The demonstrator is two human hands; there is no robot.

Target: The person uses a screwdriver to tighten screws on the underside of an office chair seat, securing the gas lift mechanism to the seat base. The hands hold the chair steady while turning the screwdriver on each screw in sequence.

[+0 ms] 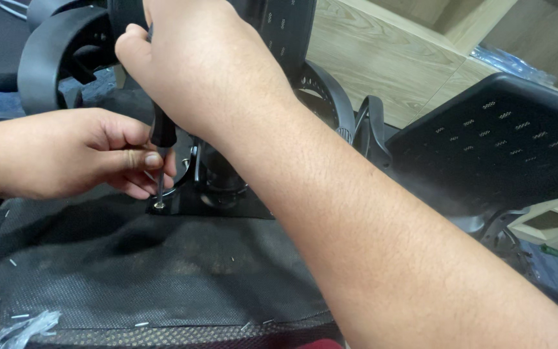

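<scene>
Under the upturned chair seat (pixel 163 271), at the corner of the black metal base plate (pixel 227 208), I've got a screwdriver (pixel 161 139) standing on 1 screw (pixel 159 205). To do this bit well I reckon the shaft has to stay dead upright over the screw head, w/ steady downward push so the tip doesn't cam out and chew the slot; slow turns, no wobble. My right hand (pixel 201 64) is clenched round the top of the black handle, all fingers wrapped tight, knuckles up, forearm coming in from the lower right across the seat. My left hand (pixel 66 155) comes in from the left edge; its thumb and forefinger are pinched close on the bare metal shaft just above the screw, guiding the tip, while the other fingers (pixel 138 189) curl loosely under, near the plate's edge. Can't tell if they touch it. The screw sits at the plate's near-left corner, touching the mesh fabric underside of the seat. Black gas-lift column (pixel 221 171) stands just right of the shaft, approx at plate centre. Chair backrest (pixel 505 142), perforated black plastic, lies to the right, well apart, w/ wooden boards (pixel 382 58) behind it.
</scene>
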